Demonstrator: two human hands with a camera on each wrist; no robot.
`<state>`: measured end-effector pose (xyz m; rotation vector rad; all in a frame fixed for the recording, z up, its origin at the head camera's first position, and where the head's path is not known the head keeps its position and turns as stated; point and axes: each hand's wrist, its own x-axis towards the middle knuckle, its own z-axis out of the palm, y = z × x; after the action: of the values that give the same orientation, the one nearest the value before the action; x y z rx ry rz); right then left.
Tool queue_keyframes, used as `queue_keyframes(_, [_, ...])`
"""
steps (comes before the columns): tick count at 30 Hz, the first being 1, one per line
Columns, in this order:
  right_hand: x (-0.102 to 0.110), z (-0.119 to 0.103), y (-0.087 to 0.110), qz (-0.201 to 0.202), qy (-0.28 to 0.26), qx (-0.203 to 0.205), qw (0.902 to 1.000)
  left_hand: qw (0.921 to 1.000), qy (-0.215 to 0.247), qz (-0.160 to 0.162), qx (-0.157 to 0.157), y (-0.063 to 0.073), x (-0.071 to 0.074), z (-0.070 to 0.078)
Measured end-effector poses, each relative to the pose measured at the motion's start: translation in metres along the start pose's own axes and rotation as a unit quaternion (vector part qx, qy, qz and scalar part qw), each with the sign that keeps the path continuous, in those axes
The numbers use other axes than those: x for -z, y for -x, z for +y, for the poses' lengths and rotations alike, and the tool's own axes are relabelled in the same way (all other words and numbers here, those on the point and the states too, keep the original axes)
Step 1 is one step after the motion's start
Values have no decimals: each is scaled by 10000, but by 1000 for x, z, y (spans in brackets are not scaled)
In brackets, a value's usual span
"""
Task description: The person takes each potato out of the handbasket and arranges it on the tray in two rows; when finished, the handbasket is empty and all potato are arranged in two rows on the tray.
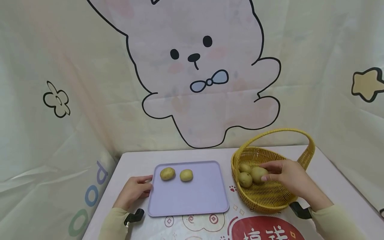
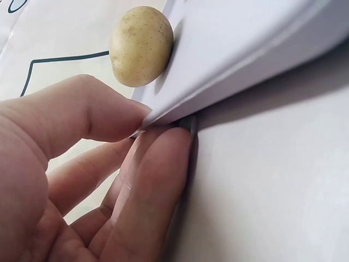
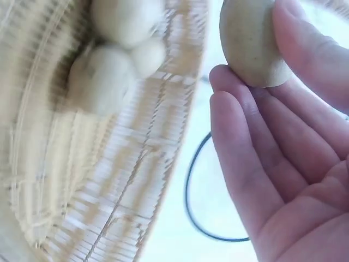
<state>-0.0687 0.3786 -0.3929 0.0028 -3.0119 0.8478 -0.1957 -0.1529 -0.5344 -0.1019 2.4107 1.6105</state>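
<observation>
My left hand [image 1: 135,190] pinches the left rim of the lilac tray [image 1: 192,198], thumb on top and fingers beneath, as the left wrist view shows. Two potatoes lie near the tray's far side, a left potato [image 1: 167,173] and a right potato [image 1: 186,175]. Over the yellow wicker basket [image 1: 270,209], my right hand [image 1: 289,176] holds another potato [image 3: 252,43] between thumb and fingertips. More potatoes [image 1: 245,180] rest inside the basket, toward its left side. They look blurred in the right wrist view.
The basket's tall handle [image 1: 279,130] arches over it, close to my right hand. Both tray and basket stand on a table [image 1: 138,160] with a printed cover. A cloth backdrop [image 1: 120,133] with a cartoon bear rises behind, and cloth hangs at both sides.
</observation>
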Motion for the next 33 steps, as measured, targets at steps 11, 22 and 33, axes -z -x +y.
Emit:
queue_keyframes(11, [-51,-55,23,50,-748,16,9972,10000,16,-5,-24,0,5,3])
queue_keyframes(22, [-129,-109,-18,417,-1873,49,9814,9999,149,-5,-72,-1,-1,0])
queue_keyframes(33, [-172,-111,-72,907,-1416,70,9857,9997,229,45,-96,1,0,-3])
